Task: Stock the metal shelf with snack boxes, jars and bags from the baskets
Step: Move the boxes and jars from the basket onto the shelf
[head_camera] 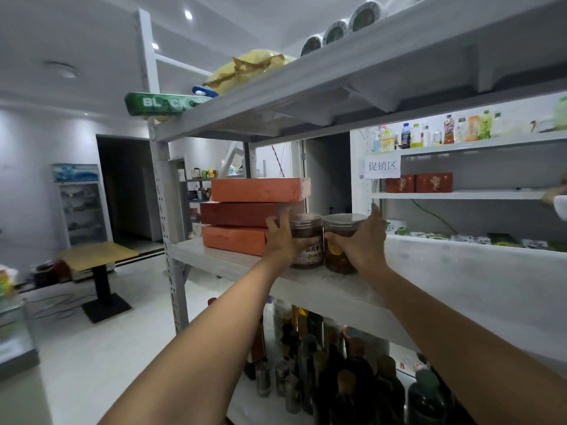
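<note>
**Cooler, table and promotion rack fill a shop's back corner**

A glass-door drinks cooler point(81, 204) stands against the far left wall, beside a dark doorway point(129, 185). In front of it a wood-topped table point(98, 256) sits on a black pedestal, with a cable point(52, 305) looped on the pale floor nearby. At right, white wall shelves point(460, 195) carry a row of colourful drink bottles point(429, 134), a paper sign point(383, 166) with printed characters, and two red gift boxes point(418, 183) just right of it. Ceiling lights point(188, 15) glow overhead.
</note>
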